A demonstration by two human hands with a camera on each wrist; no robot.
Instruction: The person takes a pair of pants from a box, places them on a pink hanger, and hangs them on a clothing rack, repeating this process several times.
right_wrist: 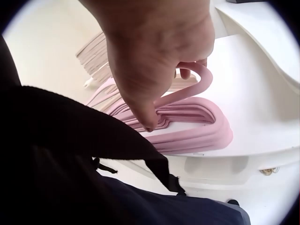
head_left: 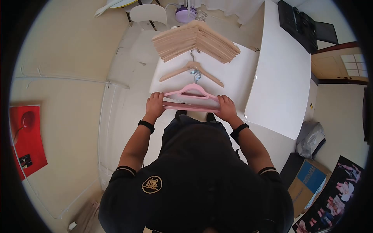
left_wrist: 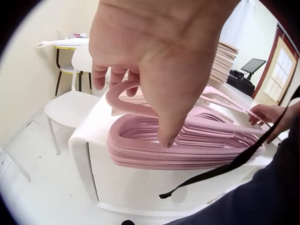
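A stack of pink hangers (left_wrist: 187,152) lies at the near edge of the white table (head_left: 155,83). Above it one pink hanger (head_left: 194,88) is held by its two ends. My left hand (head_left: 155,105) grips the left end, thumb below and fingers over the top, as the left wrist view shows. The right end is gripped by my right hand (head_left: 227,107), its fingertips partly hidden behind the hanger in the right wrist view. Just beyond the pink hooks, a single wooden hanger (head_left: 210,76) lies flat, hook pointing away.
A large pile of wooden hangers (head_left: 196,37) covers the table's far part. To the right stands a long white table (head_left: 278,77) with a black device (head_left: 297,23). Behind on the left is a white chair (head_left: 148,14); a purple object (head_left: 185,14) stands beyond the pile.
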